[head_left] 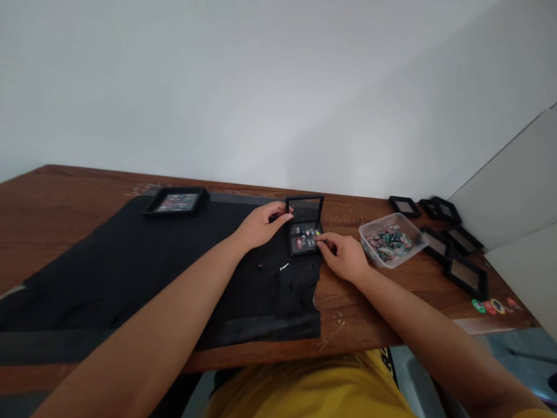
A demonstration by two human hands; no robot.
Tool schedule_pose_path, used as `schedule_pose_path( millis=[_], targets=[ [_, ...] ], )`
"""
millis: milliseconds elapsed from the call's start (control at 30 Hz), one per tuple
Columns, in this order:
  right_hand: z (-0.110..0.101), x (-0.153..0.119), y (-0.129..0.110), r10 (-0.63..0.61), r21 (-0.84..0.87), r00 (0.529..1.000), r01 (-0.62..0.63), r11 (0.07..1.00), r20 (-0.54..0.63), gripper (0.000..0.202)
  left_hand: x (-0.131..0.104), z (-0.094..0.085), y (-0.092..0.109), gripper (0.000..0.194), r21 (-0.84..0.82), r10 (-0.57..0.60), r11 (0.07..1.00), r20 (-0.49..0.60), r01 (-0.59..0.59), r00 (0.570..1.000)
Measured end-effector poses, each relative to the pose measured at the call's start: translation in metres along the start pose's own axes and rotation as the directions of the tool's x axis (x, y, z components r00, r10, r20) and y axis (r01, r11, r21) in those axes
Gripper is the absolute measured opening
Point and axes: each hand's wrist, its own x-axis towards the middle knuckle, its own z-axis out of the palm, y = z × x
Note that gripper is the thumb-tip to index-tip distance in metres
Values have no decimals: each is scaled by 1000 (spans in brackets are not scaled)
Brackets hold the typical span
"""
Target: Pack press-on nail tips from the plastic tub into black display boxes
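Observation:
A small black case (292, 251) lies on the black mat with its clear-windowed lid (306, 210) tilted up. Inside sit several small shiny pieces, pinkish, silvery and bright-coloured. My left hand (263, 225) is closed on the left edge of the raised lid, thumb in front. At the case's right side, my right hand (346, 254) has thumb and forefinger pinched together over the pieces; whatever is between the fingertips is too small to make out. A short white strip (284, 267) and a tiny dark bit (260, 266) lie on the mat below the case.
Right of my right hand, a clear plastic tub (380, 259) holds many colourful pieces. Several black frame cases (467, 276) lie beyond it, near round stickers (497, 306). Another filled black case (150, 208) rests on the black mat (130, 261) at left. A wall closes off the back.

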Motion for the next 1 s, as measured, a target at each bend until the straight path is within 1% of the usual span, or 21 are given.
schedule_pose_path(
  millis=[267,567,733,833,1000],
  targets=[
    [0,2,1,15,-27,1000,-14,1000,18,21,1,0,-4,32,-13,-7,1000,7,7,1000],
    [2,4,1,32,4,999,-32,999,2,19,1,1,-5,30,-15,11,1000,12,-10,1000],
    [4,4,4,28,60,999,-26,998,-25,17,1,2,-3,39,-47,41,998,-33,-42,999],
    [5,4,7,18,112,999,-13,994,-48,16,0,1,1,36,-30,45,998,-51,-47,998],
    [6,3,11,-9,241,996,31,970,-94,29,-3,-1,3,37,-52,42,998,-31,-44,999]
  ],
)
